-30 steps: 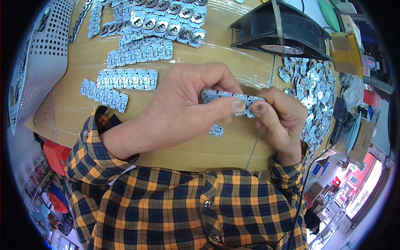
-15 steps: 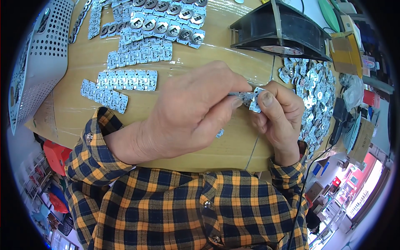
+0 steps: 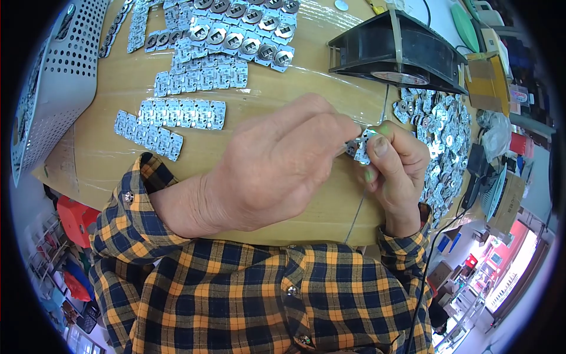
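Observation:
Both hands meet above the near middle of the table, around a short strip of small circuit boards [image 3: 362, 153]. My right hand [image 3: 396, 160] pinches the strip's right end between thumb and curled fingers. Closed and turned with its back upward, my left hand [image 3: 277, 162] has its fingertips at the strip's left end, which they mostly cover. Left of the hands lie two strips of joined circuit boards, an upper strip [image 3: 183, 113] and a slanted lower strip [image 3: 148, 135]. Behind them, overlapping panels [image 3: 242, 41] carry round metal battery holders.
A black fan [image 3: 401, 53] stands at the back right. Below it spreads a heap of loose small boards [image 3: 442, 147]. A white perforated basket [image 3: 68, 71] fills the left edge. A black cable [image 3: 439, 236] runs down past my right sleeve. A cardboard box [image 3: 487, 79] sits at far right.
My left fingers have curled further in over the strip's left end, and its thumb no longer shows. A small piece below the left hand is now hidden. The view has shifted slightly.

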`<state>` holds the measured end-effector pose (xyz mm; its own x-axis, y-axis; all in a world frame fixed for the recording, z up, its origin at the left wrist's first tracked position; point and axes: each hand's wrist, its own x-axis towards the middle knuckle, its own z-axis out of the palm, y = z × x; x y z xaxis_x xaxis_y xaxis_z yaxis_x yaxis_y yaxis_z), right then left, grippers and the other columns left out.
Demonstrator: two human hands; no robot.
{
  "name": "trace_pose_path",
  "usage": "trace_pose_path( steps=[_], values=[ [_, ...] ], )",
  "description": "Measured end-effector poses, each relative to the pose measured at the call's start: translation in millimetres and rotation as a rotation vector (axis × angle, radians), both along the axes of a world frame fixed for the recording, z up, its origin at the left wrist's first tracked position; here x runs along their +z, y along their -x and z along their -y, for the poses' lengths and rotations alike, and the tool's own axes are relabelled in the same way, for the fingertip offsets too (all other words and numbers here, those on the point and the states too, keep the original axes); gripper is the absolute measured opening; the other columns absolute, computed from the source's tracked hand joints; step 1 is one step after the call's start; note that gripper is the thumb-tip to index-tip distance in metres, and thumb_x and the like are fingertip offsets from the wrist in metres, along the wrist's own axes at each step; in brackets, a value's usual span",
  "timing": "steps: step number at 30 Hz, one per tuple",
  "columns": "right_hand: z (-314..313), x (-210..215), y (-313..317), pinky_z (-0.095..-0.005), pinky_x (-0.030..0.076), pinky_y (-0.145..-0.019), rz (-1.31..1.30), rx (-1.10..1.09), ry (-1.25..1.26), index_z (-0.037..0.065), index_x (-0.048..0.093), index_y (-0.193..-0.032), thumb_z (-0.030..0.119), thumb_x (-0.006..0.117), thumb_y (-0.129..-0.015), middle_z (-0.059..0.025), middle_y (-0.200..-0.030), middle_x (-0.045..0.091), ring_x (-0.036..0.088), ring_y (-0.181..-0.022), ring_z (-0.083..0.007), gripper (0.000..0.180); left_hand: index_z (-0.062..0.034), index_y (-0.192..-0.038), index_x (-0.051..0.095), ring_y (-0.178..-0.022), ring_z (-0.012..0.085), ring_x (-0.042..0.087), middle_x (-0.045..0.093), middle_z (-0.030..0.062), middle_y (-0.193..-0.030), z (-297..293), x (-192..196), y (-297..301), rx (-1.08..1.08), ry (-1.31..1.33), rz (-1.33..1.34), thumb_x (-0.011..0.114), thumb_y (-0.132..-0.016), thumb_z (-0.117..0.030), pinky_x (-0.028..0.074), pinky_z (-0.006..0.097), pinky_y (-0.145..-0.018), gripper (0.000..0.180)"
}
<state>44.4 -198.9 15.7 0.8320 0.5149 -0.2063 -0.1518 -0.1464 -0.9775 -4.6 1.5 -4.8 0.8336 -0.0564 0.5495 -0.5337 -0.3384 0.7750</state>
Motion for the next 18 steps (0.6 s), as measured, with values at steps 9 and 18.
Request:
trace_pose_path(
  steps=[9,18],
  values=[
    [0.2,-3.1,-5.7,-0.0207,0.029,-0.040,0.034,-0.033,0.019,-0.002,0.057,-0.075,0.018,0.053,-0.098,-0.0003,-0.057,0.048,0.036,-0.042,-0.0040,0.030,0.0032,-0.102,0.064,-0.071,0.0245,0.064,0.065,0.0144,-0.086,-0.5,-1.8,0.3,-0.130,0.004,-0.011,0.064,-0.076,0.012,0.049,0.030,-0.059,0.027],
    [9.2,14.0,-13.5,-0.0281,0.040,-0.049,0.325,0.164,0.184,-0.003,0.064,-0.075,0.011,0.063,-0.087,-0.0078,-0.062,0.058,0.054,-0.052,-0.0154,0.018,0.0034,-0.102,0.066,-0.071,0.0184,0.063,0.065,0.0109,-0.083,-9.3,3.6,-5.4,-0.107,0.083,-0.170,0.067,-0.079,0.007,0.047,0.026,-0.057,0.023]
  ],
)
